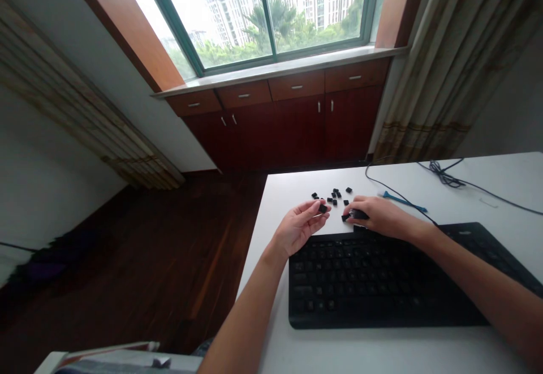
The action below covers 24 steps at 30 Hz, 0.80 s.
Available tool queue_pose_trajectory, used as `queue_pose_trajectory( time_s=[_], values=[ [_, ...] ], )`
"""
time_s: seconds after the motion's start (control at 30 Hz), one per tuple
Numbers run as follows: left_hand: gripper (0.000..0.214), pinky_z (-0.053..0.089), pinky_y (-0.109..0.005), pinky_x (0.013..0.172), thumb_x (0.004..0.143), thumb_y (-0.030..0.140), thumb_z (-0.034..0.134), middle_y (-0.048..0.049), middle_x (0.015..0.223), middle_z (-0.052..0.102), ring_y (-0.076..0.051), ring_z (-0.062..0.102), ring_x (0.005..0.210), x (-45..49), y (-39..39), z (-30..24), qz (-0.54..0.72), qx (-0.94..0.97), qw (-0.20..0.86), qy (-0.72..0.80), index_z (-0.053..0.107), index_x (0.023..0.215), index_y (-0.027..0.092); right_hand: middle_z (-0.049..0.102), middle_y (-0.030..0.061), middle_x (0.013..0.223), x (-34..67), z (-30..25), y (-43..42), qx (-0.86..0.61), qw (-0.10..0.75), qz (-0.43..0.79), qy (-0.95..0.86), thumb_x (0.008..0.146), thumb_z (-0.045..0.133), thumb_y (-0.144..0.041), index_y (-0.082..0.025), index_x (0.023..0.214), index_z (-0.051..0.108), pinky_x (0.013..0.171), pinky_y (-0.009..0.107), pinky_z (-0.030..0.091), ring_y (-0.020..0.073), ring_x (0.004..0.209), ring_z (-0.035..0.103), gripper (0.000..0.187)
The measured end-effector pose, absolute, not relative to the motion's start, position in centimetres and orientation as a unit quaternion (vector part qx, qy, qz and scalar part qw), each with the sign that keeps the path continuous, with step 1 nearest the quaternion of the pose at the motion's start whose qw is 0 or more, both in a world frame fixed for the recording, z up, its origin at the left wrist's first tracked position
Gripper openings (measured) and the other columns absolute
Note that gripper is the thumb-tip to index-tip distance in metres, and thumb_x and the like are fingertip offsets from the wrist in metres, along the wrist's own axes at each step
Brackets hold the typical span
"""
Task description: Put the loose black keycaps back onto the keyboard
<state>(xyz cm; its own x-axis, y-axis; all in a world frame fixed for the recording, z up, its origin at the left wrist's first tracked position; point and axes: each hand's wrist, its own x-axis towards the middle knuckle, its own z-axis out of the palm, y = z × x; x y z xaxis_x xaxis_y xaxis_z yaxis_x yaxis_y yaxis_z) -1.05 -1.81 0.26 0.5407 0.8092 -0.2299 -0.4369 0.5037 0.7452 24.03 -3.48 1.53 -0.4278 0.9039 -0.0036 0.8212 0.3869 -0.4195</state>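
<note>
A black keyboard (382, 278) lies on the white table (382, 351) in front of me. Several loose black keycaps (335, 196) are scattered just beyond its far left corner. My left hand (299, 228) hovers palm-up over the table left of the keyboard, its fingertips pinched on one black keycap (323, 209). My right hand (379, 216) rests at the keyboard's far edge, fingers curled around a black keycap (356, 214), close to the scattered pile.
A blue keycap puller tool (403, 201) lies behind my right hand. The keyboard's black cable (449, 180) runs across the table's far side. The table's left edge drops to a dark wooden floor (148, 261); a cabinet and window stand beyond.
</note>
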Motion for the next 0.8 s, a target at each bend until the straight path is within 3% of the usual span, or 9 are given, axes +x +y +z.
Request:
queue_pose_trajectory(
  time_s=[0.3, 0.4, 0.57, 0.8],
  values=[
    [0.022, 0.054, -0.019, 0.086, 0.087, 0.024, 0.073, -0.0116, 0.112, 0.073, -0.011, 0.070, 0.089, -1.4, -1.6, 0.0, 0.382, 0.340, 0.811, 0.284, 0.074, 0.104, 0.010, 0.069, 0.0072, 0.109, 24.0, 1.6, -3.7, -0.518, 0.141, 0.181, -0.824, 0.091, 0.059, -0.039, -0.026, 0.107, 0.073, 0.078, 0.035, 0.050, 0.0229, 0.084, 0.068, 0.025],
    [0.023, 0.053, -0.024, 0.096, 0.083, 0.017, 0.076, -0.0106, 0.109, 0.074, -0.013, 0.071, 0.093, -1.4, -1.7, 0.3, 0.393, 0.327, 0.809, 0.288, 0.074, 0.105, 0.011, 0.073, 0.0055, 0.105, 24.0, 2.2, -3.8, -0.518, 0.150, 0.188, -0.821, 0.091, 0.059, -0.035, -0.025, 0.108, 0.070, 0.081, 0.034, 0.049, 0.0236, 0.090, 0.069, 0.023],
    [0.029, 0.047, -0.029, 0.109, 0.079, 0.010, 0.077, -0.0072, 0.105, 0.074, -0.017, 0.072, 0.102, -1.5, -1.8, 0.6, 0.423, 0.313, 0.803, 0.279, 0.073, 0.107, 0.011, 0.075, 0.0025, 0.092, 24.0, 2.7, -4.0, -0.527, 0.166, 0.196, -0.810, 0.089, 0.060, -0.034, -0.026, 0.104, 0.069, 0.075, 0.031, 0.049, 0.0218, 0.083, 0.070, 0.019],
    [0.028, 0.051, -0.031, 0.101, 0.079, 0.023, 0.079, -0.0049, 0.090, 0.076, -0.016, 0.074, 0.090, -1.3, -2.3, 1.2, 0.415, 0.375, 0.782, 0.276, 0.075, 0.105, 0.013, 0.075, 0.0036, 0.099, 23.7, 2.3, -4.1, -0.507, 0.144, 0.169, -0.833, 0.086, 0.060, -0.028, -0.025, 0.102, 0.068, 0.074, 0.031, 0.047, 0.0227, 0.085, 0.069, 0.018]
  ],
)
